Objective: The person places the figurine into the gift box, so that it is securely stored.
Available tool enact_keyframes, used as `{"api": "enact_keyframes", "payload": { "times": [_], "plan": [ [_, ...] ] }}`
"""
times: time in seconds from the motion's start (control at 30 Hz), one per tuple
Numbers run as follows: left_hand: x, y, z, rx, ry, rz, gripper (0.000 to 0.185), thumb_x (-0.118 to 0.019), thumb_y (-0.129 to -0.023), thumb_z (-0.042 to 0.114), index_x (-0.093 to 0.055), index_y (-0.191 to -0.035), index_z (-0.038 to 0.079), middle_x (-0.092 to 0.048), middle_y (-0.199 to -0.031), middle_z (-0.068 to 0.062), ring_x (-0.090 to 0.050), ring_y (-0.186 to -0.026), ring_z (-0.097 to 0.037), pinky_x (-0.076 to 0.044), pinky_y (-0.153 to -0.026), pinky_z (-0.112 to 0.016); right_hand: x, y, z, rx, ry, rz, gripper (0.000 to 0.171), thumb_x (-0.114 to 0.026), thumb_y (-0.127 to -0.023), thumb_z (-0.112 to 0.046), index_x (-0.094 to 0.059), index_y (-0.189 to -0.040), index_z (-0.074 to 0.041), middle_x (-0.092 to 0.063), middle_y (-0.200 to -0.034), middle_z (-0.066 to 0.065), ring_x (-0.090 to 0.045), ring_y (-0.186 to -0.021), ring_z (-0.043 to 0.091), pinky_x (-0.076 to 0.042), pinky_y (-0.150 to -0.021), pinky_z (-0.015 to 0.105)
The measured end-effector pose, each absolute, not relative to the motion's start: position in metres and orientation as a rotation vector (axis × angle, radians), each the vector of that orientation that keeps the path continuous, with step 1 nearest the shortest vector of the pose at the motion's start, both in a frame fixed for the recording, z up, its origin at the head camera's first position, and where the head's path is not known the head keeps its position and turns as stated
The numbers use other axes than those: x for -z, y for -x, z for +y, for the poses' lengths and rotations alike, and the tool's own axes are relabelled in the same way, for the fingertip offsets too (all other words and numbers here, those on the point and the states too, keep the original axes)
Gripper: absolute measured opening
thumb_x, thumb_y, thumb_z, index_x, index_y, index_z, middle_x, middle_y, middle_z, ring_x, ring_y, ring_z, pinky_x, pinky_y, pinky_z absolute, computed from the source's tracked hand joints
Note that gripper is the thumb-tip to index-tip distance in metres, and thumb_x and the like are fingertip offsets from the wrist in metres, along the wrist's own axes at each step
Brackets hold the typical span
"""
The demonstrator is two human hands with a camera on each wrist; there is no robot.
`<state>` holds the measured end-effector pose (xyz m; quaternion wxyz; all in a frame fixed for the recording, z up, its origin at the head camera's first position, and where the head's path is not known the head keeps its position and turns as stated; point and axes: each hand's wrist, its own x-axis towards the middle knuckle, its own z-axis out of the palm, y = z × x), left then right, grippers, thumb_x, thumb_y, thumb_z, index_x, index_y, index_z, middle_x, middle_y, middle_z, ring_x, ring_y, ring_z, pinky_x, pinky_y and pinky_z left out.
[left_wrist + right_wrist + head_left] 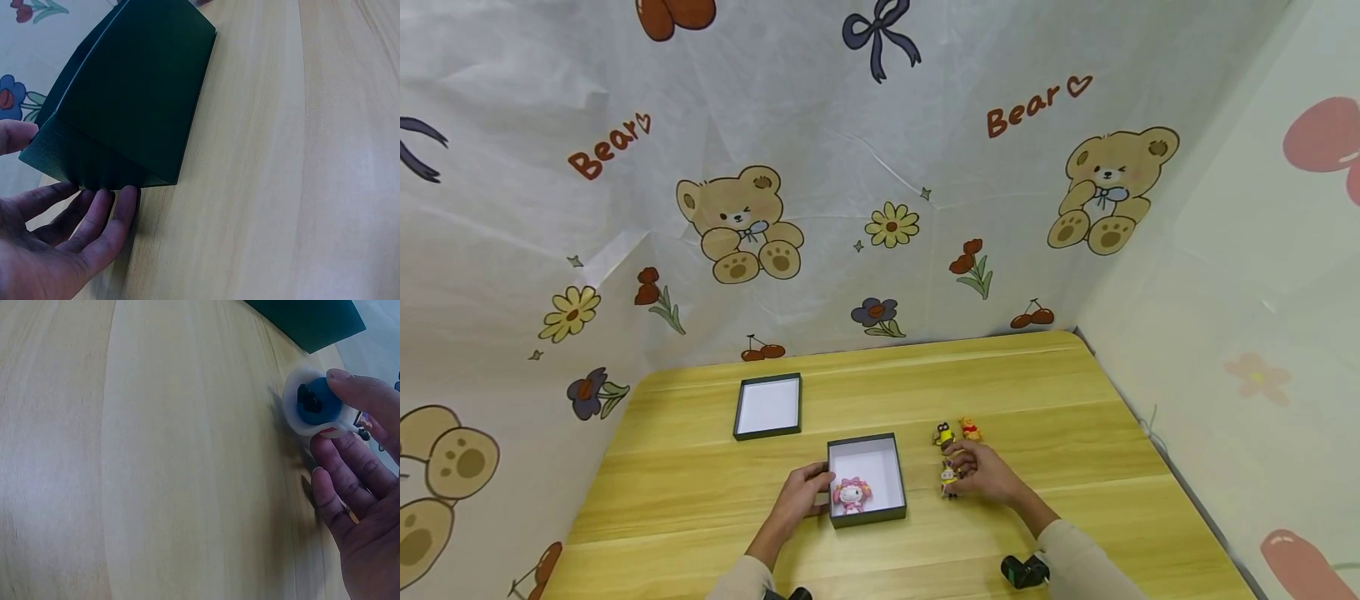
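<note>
An open dark green box [895, 467] with a white inside stands near the table's front; a pink and white doll [852, 493] lies in it. My left hand [815, 487] grips the box's left wall. In the left wrist view the thumb and fingers [106, 215] of that hand [75, 164] bracket a corner of the box [137, 94]. My right hand [961, 469] pinches a small yellow figure [949, 481] to the box's right. In the right wrist view this hand [325, 415] holds the figure's white and blue underside [314, 405] between thumb and fingers.
The box's lid [767, 406] lies open side up behind the box, to the left. Two more small figures, one dark and yellow [944, 434] and one orange [971, 428], stand just beyond my right hand. Printed cloth walls close the wooden table [1075, 417] at back and right.
</note>
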<state>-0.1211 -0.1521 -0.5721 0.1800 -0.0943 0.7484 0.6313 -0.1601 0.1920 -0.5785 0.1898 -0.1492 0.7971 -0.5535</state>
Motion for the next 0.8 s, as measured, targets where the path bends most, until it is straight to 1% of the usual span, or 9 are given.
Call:
{"api": "enact_keyframes", "payload": {
  "times": [0.13, 0.27, 0.4, 0.53, 0.8],
  "plan": [
    [0.573, 0.121, -0.152, -1.792, 0.255, 2.112, 0.059, -0.053, -0.098, 0.025, -0.037, -0.138, -0.015, -0.055, -0.125, -0.027, -0.058, -0.104, -0.027, -0.056, -0.082, -0.041, 0.559, 0.154, 0.187, 1.577, 0.423, 2.213, 0.05, -0.077, -0.076, 0.003, -0.053, -0.119, 0.014, -0.059, -0.099, 0.023, -0.055, -0.085, 0.031, -0.048, -0.067, 0.022],
    [0.573, 0.121, -0.152, -1.792, 0.255, 2.113, 0.059, -0.053, -0.098, 0.025, -0.038, -0.138, -0.015, -0.055, -0.125, -0.027, -0.058, -0.104, -0.027, -0.056, -0.081, -0.041, 0.546, 0.15, 0.183, 1.565, 0.43, 2.223, 0.049, -0.076, -0.077, 0.003, -0.053, -0.118, 0.014, -0.058, -0.099, 0.024, -0.055, -0.085, 0.031, -0.048, -0.066, 0.022],
    [0.573, 0.121, -0.152, -1.79, 0.259, 2.115, 0.059, -0.053, -0.098, 0.026, -0.038, -0.138, -0.015, -0.055, -0.124, -0.026, -0.058, -0.104, -0.026, -0.056, -0.081, -0.041, 0.555, 0.154, 0.183, 1.552, 0.443, 2.241, 0.048, -0.077, -0.076, 0.003, -0.054, -0.117, 0.013, -0.059, -0.098, 0.023, -0.055, -0.083, 0.03, -0.048, -0.066, 0.022],
    [0.574, 0.12, -0.152, -1.793, 0.255, 2.115, 0.059, -0.053, -0.098, 0.026, -0.038, -0.138, -0.015, -0.055, -0.125, -0.027, -0.058, -0.104, -0.027, -0.056, -0.082, -0.042, 0.572, 0.159, 0.185, 1.545, 0.456, 2.248, 0.05, -0.079, -0.074, 0.003, -0.054, -0.117, 0.01, -0.06, -0.096, 0.018, -0.056, -0.083, 0.028, -0.048, -0.066, 0.023],
    [0.574, 0.121, -0.153, -1.789, 0.24, 2.119, 0.059, -0.052, -0.099, 0.026, -0.037, -0.138, -0.016, -0.055, -0.125, -0.027, -0.058, -0.105, -0.027, -0.056, -0.083, -0.043, 0.577, 0.162, 0.183, 1.556, 0.477, 2.241, 0.053, -0.083, -0.073, -0.007, -0.057, -0.117, 0.007, -0.061, -0.095, 0.011, -0.056, -0.08, 0.018, -0.049, -0.066, 0.023]
  ]
}}
